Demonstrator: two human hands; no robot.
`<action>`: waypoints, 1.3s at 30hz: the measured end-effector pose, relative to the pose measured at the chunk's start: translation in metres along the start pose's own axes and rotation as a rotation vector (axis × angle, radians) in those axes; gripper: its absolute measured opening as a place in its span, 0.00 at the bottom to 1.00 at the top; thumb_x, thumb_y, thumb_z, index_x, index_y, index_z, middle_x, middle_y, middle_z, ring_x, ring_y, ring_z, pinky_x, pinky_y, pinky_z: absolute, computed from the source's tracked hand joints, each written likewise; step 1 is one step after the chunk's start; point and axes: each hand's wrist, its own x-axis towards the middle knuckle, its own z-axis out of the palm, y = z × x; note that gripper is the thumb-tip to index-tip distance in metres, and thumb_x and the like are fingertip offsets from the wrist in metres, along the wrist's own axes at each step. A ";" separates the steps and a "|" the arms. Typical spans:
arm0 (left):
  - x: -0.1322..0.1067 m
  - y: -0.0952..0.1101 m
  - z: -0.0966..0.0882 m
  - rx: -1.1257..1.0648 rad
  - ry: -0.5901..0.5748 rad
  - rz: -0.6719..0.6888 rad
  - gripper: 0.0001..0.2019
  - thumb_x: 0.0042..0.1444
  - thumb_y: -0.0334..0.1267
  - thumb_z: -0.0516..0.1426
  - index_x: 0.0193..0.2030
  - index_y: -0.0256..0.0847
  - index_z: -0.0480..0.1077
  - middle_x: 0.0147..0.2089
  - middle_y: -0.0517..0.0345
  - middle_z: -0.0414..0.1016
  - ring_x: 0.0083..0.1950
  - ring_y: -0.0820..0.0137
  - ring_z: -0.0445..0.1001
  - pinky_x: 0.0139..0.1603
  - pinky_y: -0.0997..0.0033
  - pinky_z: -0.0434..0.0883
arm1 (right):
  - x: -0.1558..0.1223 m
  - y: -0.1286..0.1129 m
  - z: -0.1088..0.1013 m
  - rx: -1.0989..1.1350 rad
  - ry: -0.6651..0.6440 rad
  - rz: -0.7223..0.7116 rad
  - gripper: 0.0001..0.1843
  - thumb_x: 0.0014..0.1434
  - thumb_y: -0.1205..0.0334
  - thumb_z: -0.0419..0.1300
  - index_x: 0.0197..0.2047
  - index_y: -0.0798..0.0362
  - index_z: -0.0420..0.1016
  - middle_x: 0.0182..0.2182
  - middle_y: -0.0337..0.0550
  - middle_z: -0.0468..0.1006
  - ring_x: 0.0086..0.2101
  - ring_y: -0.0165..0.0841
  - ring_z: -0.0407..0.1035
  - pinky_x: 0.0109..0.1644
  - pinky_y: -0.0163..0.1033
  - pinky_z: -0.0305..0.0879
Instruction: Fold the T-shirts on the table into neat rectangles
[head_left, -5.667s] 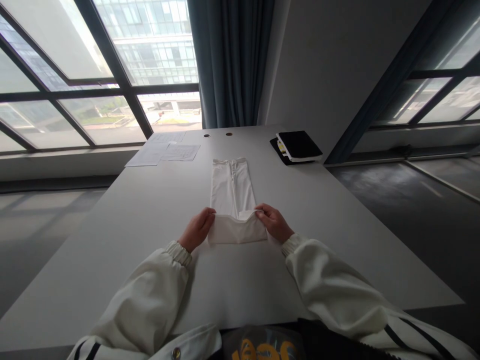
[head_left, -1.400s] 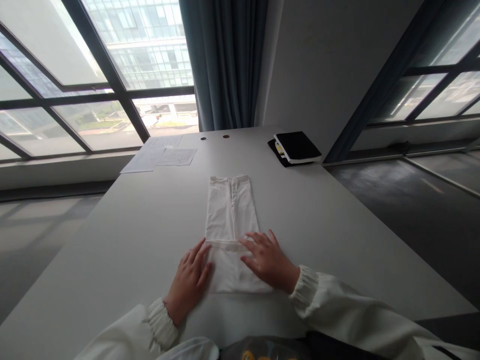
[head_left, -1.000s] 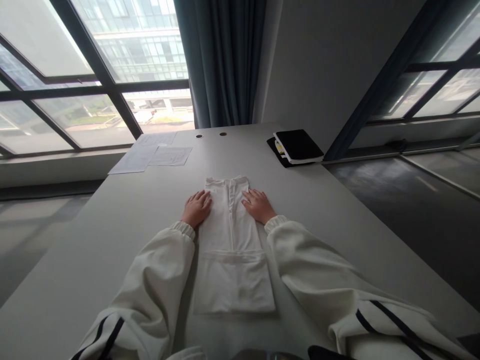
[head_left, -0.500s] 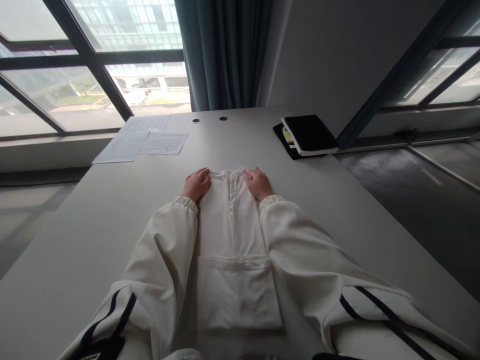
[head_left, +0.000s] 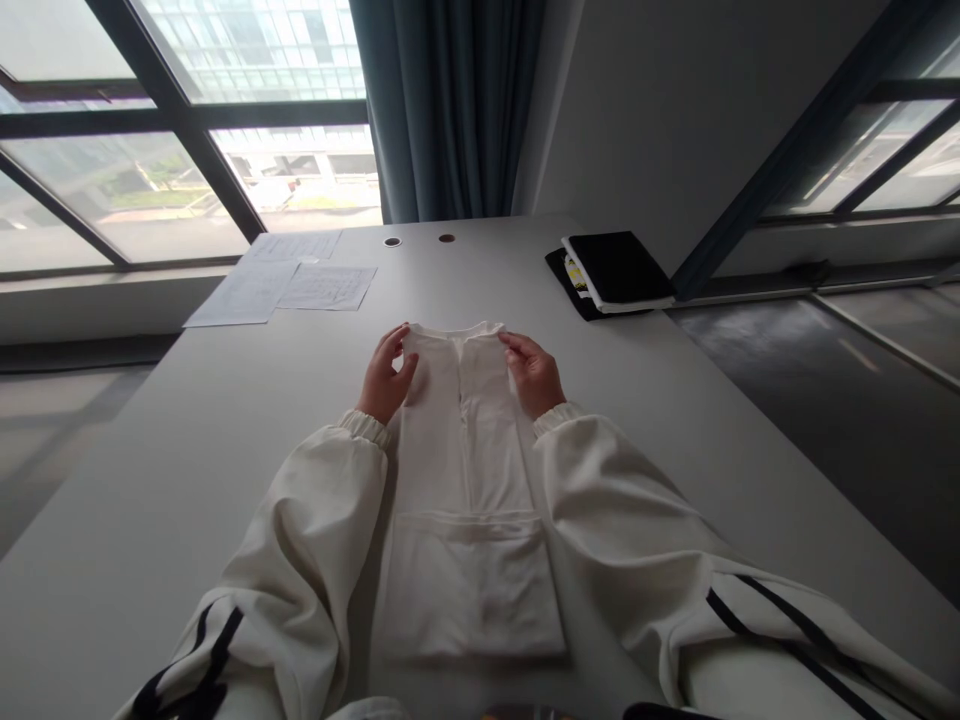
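Note:
A white shirt (head_left: 461,450) lies folded into a long narrow strip on the table, its neckline at the far end. A slit runs down its middle, and a horizontal edge crosses its near part. At the far left corner, my left hand (head_left: 386,380) holds the cloth with its fingers, the thumb spread apart over the fabric. My right hand (head_left: 536,375) pinches the far right corner between thumb and fingers. Both corners look slightly raised, with the neckline stretched between my hands.
The white table (head_left: 225,480) extends around the shirt. Printed papers (head_left: 326,286) lie at the far left, and a black-covered notebook (head_left: 619,267) rests on a dark item at the far right. Two round holes are near the far edge. Windows and a blue curtain (head_left: 450,110) stand behind.
My hands have gone from lying flat on the shirt's far end to holding its corners. The neckline edge has risen a little, and my hands sit slightly wider apart.

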 end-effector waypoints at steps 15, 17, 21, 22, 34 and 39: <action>-0.072 0.081 -0.049 0.027 -0.099 -0.081 0.10 0.62 0.41 0.64 0.45 0.44 0.70 0.44 0.55 0.79 0.47 0.66 0.79 0.55 0.61 0.77 | -0.077 -0.057 -0.049 -0.045 -0.229 -0.125 0.04 0.63 0.60 0.68 0.41 0.48 0.86 0.42 0.44 0.86 0.43 0.37 0.81 0.54 0.43 0.78; -0.086 0.086 -0.060 0.105 -0.217 -0.074 0.10 0.63 0.41 0.63 0.49 0.44 0.71 0.43 0.56 0.79 0.45 0.66 0.79 0.52 0.63 0.77 | -0.092 -0.061 -0.060 -0.053 -0.327 -0.156 0.03 0.64 0.62 0.67 0.38 0.48 0.84 0.40 0.44 0.86 0.41 0.36 0.81 0.51 0.41 0.79; -0.107 0.084 -0.073 0.186 -0.530 -0.023 0.13 0.65 0.37 0.58 0.55 0.45 0.73 0.42 0.57 0.78 0.43 0.67 0.77 0.48 0.66 0.76 | -0.113 -0.061 -0.073 -0.151 -0.500 -0.159 0.07 0.63 0.67 0.64 0.42 0.47 0.81 0.38 0.40 0.85 0.38 0.35 0.80 0.48 0.39 0.77; -0.111 0.083 -0.073 0.205 -0.593 -0.019 0.15 0.64 0.37 0.58 0.57 0.45 0.74 0.42 0.57 0.78 0.43 0.67 0.77 0.49 0.65 0.75 | -0.115 -0.059 -0.073 -0.185 -0.518 -0.160 0.10 0.62 0.68 0.64 0.46 0.47 0.81 0.37 0.40 0.84 0.38 0.35 0.79 0.48 0.40 0.77; -0.111 0.083 -0.062 0.339 -0.652 0.091 0.14 0.66 0.36 0.55 0.52 0.50 0.79 0.57 0.53 0.83 0.60 0.59 0.78 0.66 0.51 0.69 | -0.108 -0.055 -0.065 -0.245 -0.651 -0.301 0.11 0.67 0.64 0.62 0.47 0.47 0.86 0.44 0.49 0.83 0.49 0.41 0.75 0.58 0.49 0.73; -0.109 0.086 -0.068 0.157 -0.671 -0.002 0.16 0.63 0.31 0.51 0.48 0.49 0.79 0.53 0.57 0.85 0.54 0.63 0.82 0.61 0.57 0.74 | -0.105 -0.050 -0.078 -0.187 -0.616 -0.151 0.10 0.68 0.59 0.62 0.44 0.45 0.87 0.44 0.45 0.85 0.47 0.39 0.79 0.56 0.46 0.75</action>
